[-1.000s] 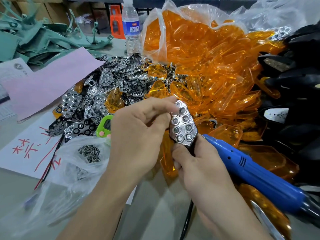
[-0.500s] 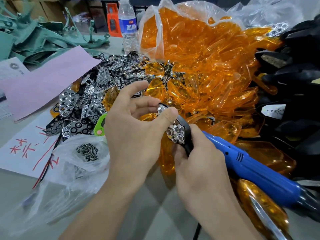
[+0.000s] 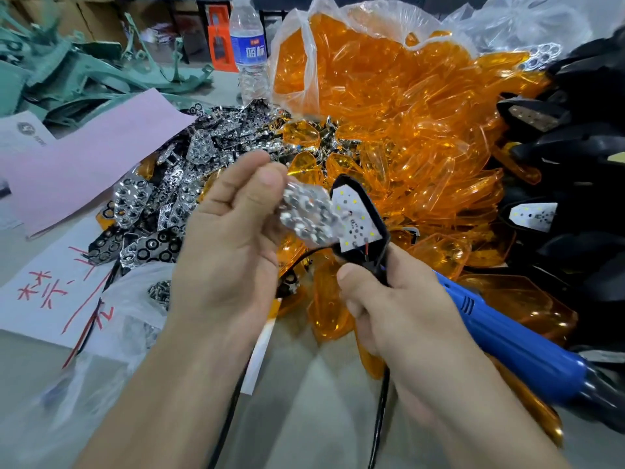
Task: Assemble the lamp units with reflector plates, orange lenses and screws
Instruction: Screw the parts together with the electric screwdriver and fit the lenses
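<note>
**Head view.** The left hand (image 3: 233, 252) pinches a chrome reflector plate (image 3: 306, 216) between thumb and fingertips, its grip closed on the plate's left edge alone. The plate is blurred and tilted, and it overlaps the left side of the white LED board (image 3: 356, 220) without lying flat on it. The right hand (image 3: 402, 313) has its grip wrapped round the stem of the black lamp housing (image 3: 373, 265), thumb on top. It holds the unit above the bench (image 3: 304, 411), in front of the heap of orange lenses (image 3: 422, 137). The plate appears not yet seated. Likely faults from here:

- (a) The plate goes down skewed, so its cups miss the LEDs and its screw holes miss those of the housing.
- (b) The red and black wires (image 3: 367, 250) at the foot of the board get trapped under the plate's lower edge.
- (c) The narrow edge pinch lets the plate slip into the loose reflector pile (image 3: 159, 211) below.

The blue screwdriver (image 3: 507, 343) lies just behind the right hand and the bag of screws (image 3: 159, 294) lies beside the left wrist; neither is in use
</note>
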Tool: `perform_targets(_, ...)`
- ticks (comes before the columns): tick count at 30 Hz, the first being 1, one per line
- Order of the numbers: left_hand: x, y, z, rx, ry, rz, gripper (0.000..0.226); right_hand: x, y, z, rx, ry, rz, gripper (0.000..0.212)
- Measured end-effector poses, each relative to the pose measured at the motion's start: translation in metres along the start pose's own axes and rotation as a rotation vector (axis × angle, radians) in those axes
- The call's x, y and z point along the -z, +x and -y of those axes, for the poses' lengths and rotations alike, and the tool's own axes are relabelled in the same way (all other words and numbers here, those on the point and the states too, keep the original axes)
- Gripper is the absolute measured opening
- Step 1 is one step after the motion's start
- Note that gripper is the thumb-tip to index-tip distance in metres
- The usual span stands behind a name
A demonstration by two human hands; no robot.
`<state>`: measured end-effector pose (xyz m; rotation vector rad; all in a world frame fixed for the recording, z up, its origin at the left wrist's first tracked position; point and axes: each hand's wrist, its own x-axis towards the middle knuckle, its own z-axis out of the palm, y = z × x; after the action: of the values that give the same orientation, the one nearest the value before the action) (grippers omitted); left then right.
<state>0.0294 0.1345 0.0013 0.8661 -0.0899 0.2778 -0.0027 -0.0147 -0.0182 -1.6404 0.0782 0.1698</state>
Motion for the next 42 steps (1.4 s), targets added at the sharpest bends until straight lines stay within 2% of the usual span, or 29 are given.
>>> perform_targets(3,0.013,0.008,-0.007,0.045,0.012,-0.072,0.016,0.005,-0.001,0.007,-0.072,0.189,0.091,0.006)
perform_targets(6,0.013,0.006,-0.005,0.322,0.108,-0.072,0.024,0.007,-0.002,0.009,-0.108,0.287,0.157,0.009)
perform_targets(8,0.005,0.003,-0.001,0.410,0.231,-0.024,0.033,0.006,-0.004,0.009,-0.105,0.289,0.180,0.008)
perform_targets(10,-0.004,-0.001,0.001,0.325,0.437,0.024,0.043,0.005,-0.004,0.008,-0.083,0.263,0.190,0.005)
perform_targets(11,-0.008,-0.004,0.001,0.259,0.503,0.057,0.042,0.005,-0.004,0.008,-0.077,0.252,0.195,0.013)
perform_targets(12,-0.012,-0.008,0.001,0.191,0.548,0.093,0.039,0.005,-0.004,0.009,-0.077,0.249,0.207,0.016)
perform_targets(14,-0.016,-0.012,-0.001,0.073,0.600,0.140,0.034,0.007,-0.004,0.010,-0.093,0.252,0.233,0.009)
perform_targets(16,-0.016,-0.013,-0.003,0.015,0.619,0.134,0.030,0.009,-0.005,0.012,-0.109,0.233,0.277,0.006)
perform_targets(17,-0.015,-0.012,-0.004,0.008,0.622,0.127,0.029,0.010,-0.005,0.013,-0.112,0.222,0.302,0.004)
perform_targets(20,-0.014,-0.012,-0.002,-0.006,0.650,0.122,0.029,0.010,-0.007,0.014,-0.106,0.217,0.374,0.027)
perform_targets(22,-0.015,-0.012,-0.001,0.008,0.654,0.117,0.023,0.007,-0.007,0.012,-0.080,0.253,0.345,0.036)
perform_targets(26,-0.015,-0.013,0.001,0.056,0.681,0.119,0.018,0.000,-0.004,0.008,0.012,0.367,0.308,0.018)
perform_targets(30,-0.015,-0.015,0.001,0.070,0.660,0.142,0.020,0.002,-0.004,0.007,0.107,0.258,0.283,0.011)
perform_targets(36,-0.015,-0.016,0.004,0.025,0.683,0.173,0.025,0.002,-0.005,0.008,0.086,0.285,0.213,0.020)
perform_targets(42,-0.012,-0.014,0.006,-0.037,0.759,0.182,0.024,0.000,-0.005,0.009,0.061,0.295,0.165,0.019)
